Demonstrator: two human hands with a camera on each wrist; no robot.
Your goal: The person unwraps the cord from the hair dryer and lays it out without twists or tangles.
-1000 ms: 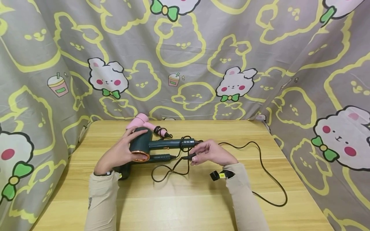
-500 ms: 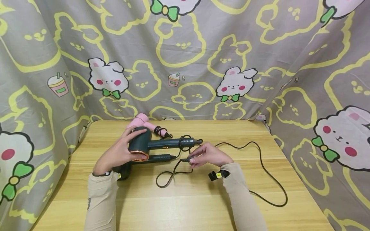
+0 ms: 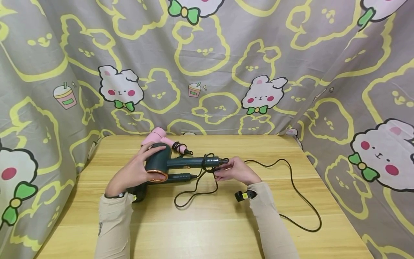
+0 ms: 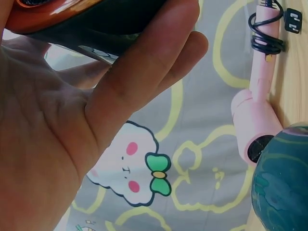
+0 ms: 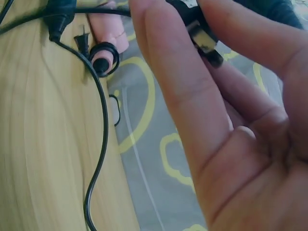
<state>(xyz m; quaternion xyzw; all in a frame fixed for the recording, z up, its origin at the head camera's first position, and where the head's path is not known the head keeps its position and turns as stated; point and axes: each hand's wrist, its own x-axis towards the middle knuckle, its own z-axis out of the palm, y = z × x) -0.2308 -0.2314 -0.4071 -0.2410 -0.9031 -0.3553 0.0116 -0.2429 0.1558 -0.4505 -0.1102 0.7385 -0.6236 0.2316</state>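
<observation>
Cord [image 3: 320, 220] first, closest of all: a long stretch looping out right and passing under the right sleeve [image 3: 275, 223], easily dragged across the tabletop [image 3: 194, 237] by a backward pull. Just beyond, a slack loop [image 3: 195, 194], ready to snag. Next, a second dark dryer [image 3: 179, 177], lying low, at risk from anything dropped. And the tight spot: pinched in the right hand [image 3: 237, 171], a small dark end piece [image 5: 204, 38] (probably the plug, though mostly hidden), right by the cord turns [image 3: 207, 162] round the handle of the teal hair dryer [image 3: 161, 160]. Let go too early, and back to loose coils, most likely. Gripped by the head in the left hand [image 3: 132, 171], apparently raised off the tabletop, and prone to twisting if tugged at the handle end. Farthest, a pink dryer [image 3: 155, 136] near the curtain [image 3: 207, 72], exposed to a bump.
</observation>
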